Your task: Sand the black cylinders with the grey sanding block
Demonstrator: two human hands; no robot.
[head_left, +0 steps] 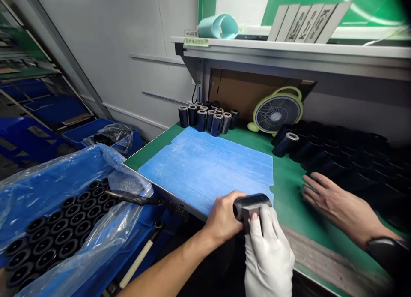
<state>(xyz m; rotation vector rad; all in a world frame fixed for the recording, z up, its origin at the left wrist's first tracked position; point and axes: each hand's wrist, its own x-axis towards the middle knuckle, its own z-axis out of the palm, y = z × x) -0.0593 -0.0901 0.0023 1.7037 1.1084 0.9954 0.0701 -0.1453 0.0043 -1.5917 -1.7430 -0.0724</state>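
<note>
My bare left hand (223,215) is wrapped round one end of a black cylindrical sleeve (257,200), held tilted above the front edge of the bench. In a white glove with a bare fingertip showing, my right hand (268,245) grips a small flat grey block (248,216) and presses it to the sleeve's side. What the block is made of I cannot tell. Behind my hands lies a blue sheet (208,168) on the green bench top. Several upright black sleeves (217,123) stand at its far edge.
At right, another person's hand (337,200) rests over the bench near many dark sleeves (334,155). A green fan (278,112) stands at the back under a shelf (289,46). Left of the bench, a plastic-lined blue bin (70,164) holds black sleeves.
</note>
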